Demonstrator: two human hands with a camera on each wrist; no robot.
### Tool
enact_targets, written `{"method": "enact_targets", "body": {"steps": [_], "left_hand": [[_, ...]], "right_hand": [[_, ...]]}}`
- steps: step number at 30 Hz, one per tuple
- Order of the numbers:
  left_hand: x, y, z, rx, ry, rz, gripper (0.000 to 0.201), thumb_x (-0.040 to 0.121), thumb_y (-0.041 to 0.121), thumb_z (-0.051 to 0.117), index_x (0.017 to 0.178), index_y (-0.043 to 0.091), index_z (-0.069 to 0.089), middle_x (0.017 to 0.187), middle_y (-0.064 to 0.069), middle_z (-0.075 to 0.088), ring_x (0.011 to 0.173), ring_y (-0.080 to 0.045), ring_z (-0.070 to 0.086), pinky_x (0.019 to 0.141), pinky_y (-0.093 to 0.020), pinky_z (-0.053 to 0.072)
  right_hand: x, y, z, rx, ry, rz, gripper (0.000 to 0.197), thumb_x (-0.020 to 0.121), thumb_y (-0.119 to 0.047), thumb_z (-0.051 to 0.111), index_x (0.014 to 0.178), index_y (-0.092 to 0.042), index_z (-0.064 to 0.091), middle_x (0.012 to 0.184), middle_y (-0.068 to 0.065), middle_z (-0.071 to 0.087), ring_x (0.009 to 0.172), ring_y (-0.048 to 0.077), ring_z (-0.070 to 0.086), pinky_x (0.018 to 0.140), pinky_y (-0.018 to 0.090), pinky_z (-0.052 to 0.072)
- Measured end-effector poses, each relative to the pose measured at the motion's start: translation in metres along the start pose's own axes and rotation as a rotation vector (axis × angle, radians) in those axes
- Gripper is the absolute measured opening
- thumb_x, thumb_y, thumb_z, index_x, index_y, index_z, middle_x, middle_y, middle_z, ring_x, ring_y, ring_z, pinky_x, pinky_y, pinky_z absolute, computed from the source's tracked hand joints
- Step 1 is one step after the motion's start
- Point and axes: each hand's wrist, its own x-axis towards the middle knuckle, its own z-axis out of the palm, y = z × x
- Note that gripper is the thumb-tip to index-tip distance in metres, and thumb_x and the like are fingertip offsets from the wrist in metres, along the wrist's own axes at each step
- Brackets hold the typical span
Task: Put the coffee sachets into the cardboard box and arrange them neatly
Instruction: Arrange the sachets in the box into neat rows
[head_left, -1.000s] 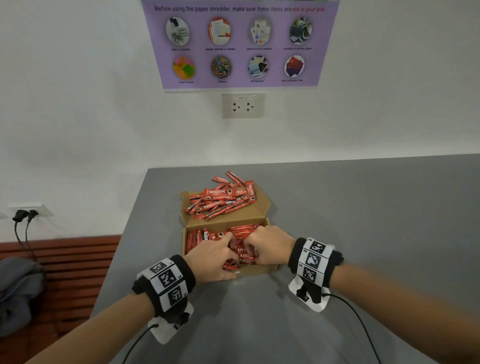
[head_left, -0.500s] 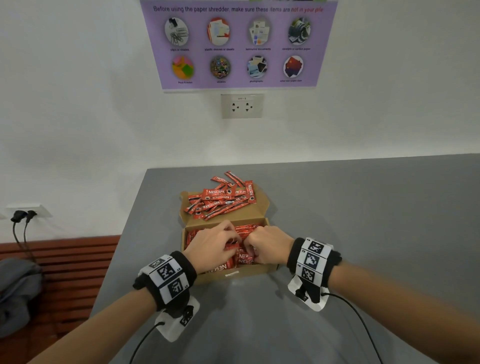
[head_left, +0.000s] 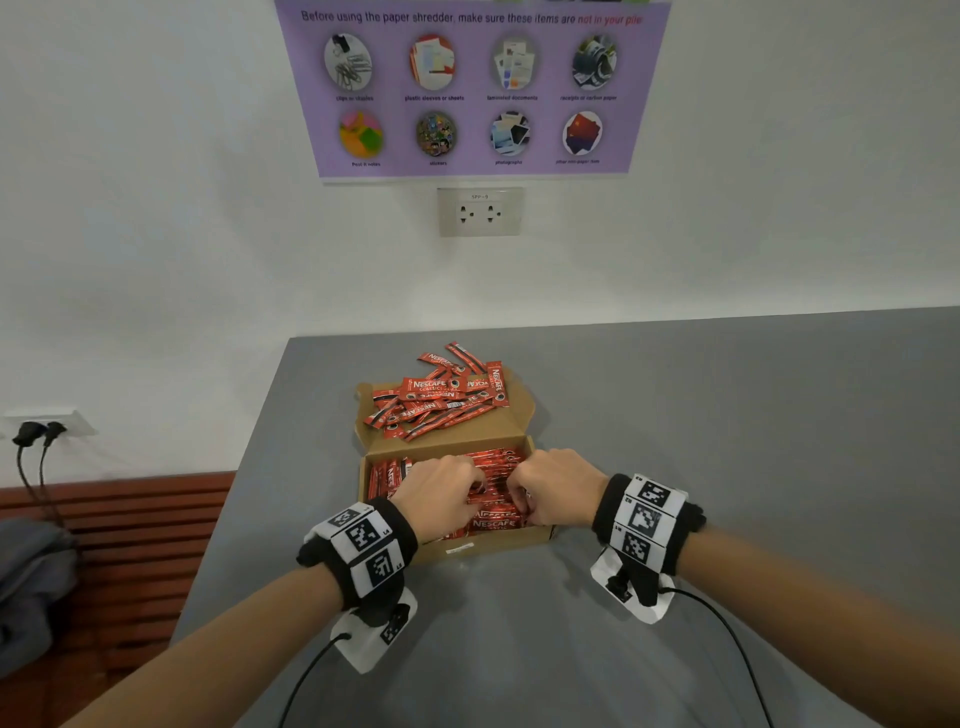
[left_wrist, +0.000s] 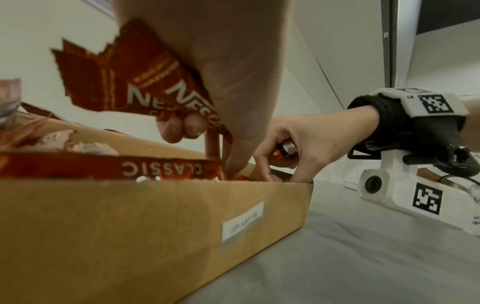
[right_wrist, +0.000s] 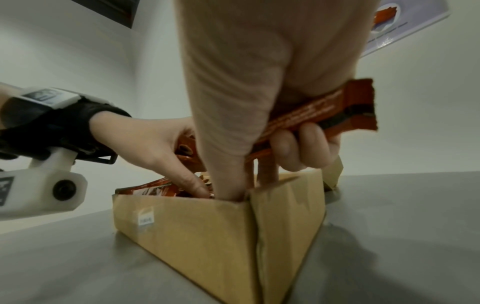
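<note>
The head view is evenly and softly lit from above, sharp in the middle, with the poster (head_left: 470, 88) and wall bowed by wide-angle stretch toward the edges and soft shadows under both wrists on the grey table (head_left: 727, 415). Both wrist views are dimmer and grainier, the near palm and the sachets (left_wrist: 145, 82) close to the lens smeared out of focus. In the right wrist view the cardboard box (right_wrist: 197, 232) throws a dark, soft-edged shadow to its right, and straight lines curve at the borders.
</note>
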Motion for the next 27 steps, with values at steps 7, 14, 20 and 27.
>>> {"method": "enact_targets", "body": {"steps": [7,14,20,27], "left_hand": [[0.0,-0.001,0.0,-0.032,0.021,-0.015,0.025,0.092,0.022,0.051,0.114,0.017,0.06,0.118,-0.001,0.058,0.103,-0.021,0.058,0.083,-0.033,0.049],[-0.003,-0.008,-0.007,-0.224,0.189,-0.067,0.022,0.093,0.023,0.053,0.112,0.017,0.063,0.112,0.001,0.065,0.098,-0.014,0.061,0.084,-0.03,0.052],[0.005,0.001,-0.014,-0.595,0.255,-0.024,0.032,0.088,0.026,0.063,0.119,0.018,0.06,0.11,0.008,0.066,0.099,-0.004,0.061,0.091,-0.02,0.048],[0.001,0.005,-0.02,-0.947,0.335,-0.004,0.024,0.085,0.019,0.067,0.109,0.021,0.065,0.105,0.012,0.067,0.099,0.004,0.06,0.091,-0.011,0.043]], "right_hand": [[0.001,0.0,0.004,0.007,0.042,0.01,0.006,0.077,-0.013,0.061,0.082,-0.015,0.064,0.09,0.003,0.066,0.082,0.024,0.061,0.062,0.027,0.037],[-0.002,0.012,-0.008,0.335,0.137,-0.009,0.023,0.081,-0.011,0.062,0.102,-0.008,0.054,0.101,0.003,0.057,0.084,0.014,0.052,0.068,0.022,0.043],[-0.002,-0.004,-0.024,0.752,0.611,-0.097,0.016,0.094,0.001,0.032,0.105,-0.011,0.036,0.088,-0.001,0.048,0.077,0.005,0.047,0.072,0.013,0.041],[0.008,-0.005,-0.007,0.82,0.746,-0.067,0.008,0.094,-0.02,0.03,0.094,-0.016,0.037,0.091,-0.004,0.044,0.084,0.01,0.045,0.078,0.023,0.039]]}}
